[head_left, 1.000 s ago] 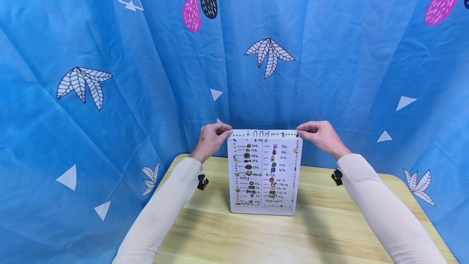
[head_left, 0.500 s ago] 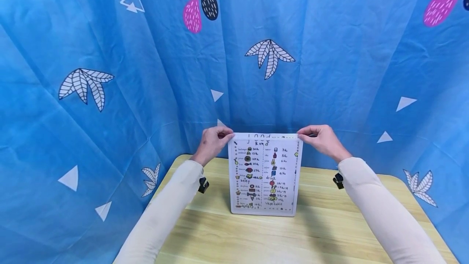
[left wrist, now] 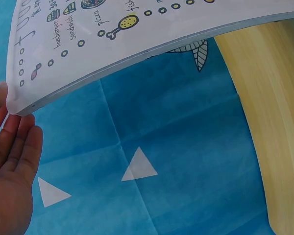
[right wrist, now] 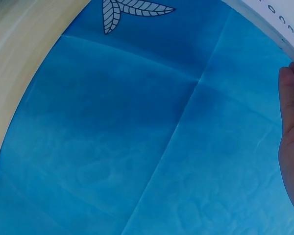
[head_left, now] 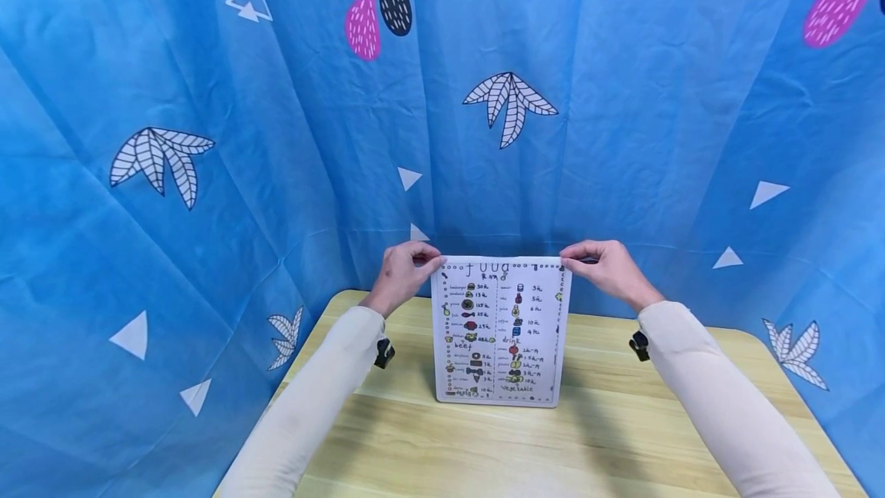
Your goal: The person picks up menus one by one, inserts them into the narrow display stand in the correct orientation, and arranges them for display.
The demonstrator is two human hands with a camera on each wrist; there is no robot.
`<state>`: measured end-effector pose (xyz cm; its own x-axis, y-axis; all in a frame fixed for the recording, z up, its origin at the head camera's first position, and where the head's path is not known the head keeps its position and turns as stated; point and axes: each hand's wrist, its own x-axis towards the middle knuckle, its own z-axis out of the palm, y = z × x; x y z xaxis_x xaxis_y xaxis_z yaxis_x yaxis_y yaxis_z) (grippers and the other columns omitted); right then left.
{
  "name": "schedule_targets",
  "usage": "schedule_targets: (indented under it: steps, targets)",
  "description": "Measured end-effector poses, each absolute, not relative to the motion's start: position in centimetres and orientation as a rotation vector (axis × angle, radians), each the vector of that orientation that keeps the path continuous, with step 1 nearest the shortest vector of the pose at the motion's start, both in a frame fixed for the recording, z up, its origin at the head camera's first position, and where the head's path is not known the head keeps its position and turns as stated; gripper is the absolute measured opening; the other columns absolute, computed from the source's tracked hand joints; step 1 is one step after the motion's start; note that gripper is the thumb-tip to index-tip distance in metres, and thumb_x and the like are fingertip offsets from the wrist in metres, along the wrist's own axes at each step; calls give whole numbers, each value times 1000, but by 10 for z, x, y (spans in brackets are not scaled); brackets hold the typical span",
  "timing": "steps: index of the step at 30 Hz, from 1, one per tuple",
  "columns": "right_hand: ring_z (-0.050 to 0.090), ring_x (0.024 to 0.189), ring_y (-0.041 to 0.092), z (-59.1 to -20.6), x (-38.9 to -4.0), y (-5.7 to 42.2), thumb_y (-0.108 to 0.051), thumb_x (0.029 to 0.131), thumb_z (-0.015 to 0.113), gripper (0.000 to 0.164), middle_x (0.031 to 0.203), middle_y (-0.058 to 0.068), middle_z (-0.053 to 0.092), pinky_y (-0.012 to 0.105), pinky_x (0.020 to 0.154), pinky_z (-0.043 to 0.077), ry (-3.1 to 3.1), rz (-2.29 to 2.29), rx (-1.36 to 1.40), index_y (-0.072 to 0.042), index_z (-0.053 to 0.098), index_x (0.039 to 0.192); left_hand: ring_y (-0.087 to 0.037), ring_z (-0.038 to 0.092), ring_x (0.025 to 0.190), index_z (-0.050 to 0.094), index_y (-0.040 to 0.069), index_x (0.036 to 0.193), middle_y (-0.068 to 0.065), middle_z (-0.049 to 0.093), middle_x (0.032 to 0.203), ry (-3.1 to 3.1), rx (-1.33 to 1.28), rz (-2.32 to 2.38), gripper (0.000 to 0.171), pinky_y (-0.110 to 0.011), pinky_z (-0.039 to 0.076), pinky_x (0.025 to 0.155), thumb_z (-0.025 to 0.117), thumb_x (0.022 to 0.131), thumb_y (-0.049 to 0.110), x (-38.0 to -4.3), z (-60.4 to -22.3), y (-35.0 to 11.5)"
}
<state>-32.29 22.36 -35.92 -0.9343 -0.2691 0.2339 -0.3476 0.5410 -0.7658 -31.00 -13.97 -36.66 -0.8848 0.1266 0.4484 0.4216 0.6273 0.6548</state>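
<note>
A white framed menu [head_left: 498,336] with hand-drawn food pictures and prices stands nearly upright on the table, facing the head camera. My left hand [head_left: 406,271] pinches its upper left corner between thumb and fingers. At the opposite upper corner, my right hand [head_left: 608,267] pinches in the same way. In the left wrist view, the menu [left wrist: 98,44] shows its thick pale rim, with the left hand [left wrist: 14,156] at the corner and some fingers behind it. The right wrist view catches only a bit of the menu [right wrist: 279,17], right by the fingertips of the right hand [right wrist: 291,117].
The menu stands on a light wooden table [head_left: 442,452] with rounded far corners. Blue curtains [head_left: 588,137] printed with leaves and triangles hang behind and beside it. A small black device [head_left: 384,352] is on the left wrist, and another black device [head_left: 639,346] on the right.
The menu sheet's top strip, which stood above the frame's upper edge, has slid down level with it. Both hands have lowered slightly with it, while the frame's bottom has stayed in place.
</note>
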Motion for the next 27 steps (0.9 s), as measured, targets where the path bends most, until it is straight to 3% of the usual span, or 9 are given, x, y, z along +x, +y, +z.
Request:
schedule_targets:
  steps: [19,23,27]
  targets:
    - [64,107,29,-363,-319,232,-24,97,70,27,123,15,67,25,80,52,-2678,1379,519,-5,75,115,-17,62,88,75,11,100,-2,68,99,-2526,-437,-1132,14,-33,55,80,73,94,23,-309,-370,-140]
    - [64,108,30,-359,-316,234,-27,97,68,29,124,16,67,34,84,54,-2702,1328,539,-6,74,117,-23,64,95,74,9,105,-5,68,104,-2584,-481,-1077,18,-37,55,83,74,93,23,-307,-363,-145]
    - [62,113,35,-355,-312,240,-29,100,64,33,127,19,65,48,89,53,-2751,1188,565,-4,72,121,-30,60,114,70,7,117,-9,65,120,-2715,-480,-985,31,-45,51,95,73,94,27,-299,-352,-152]
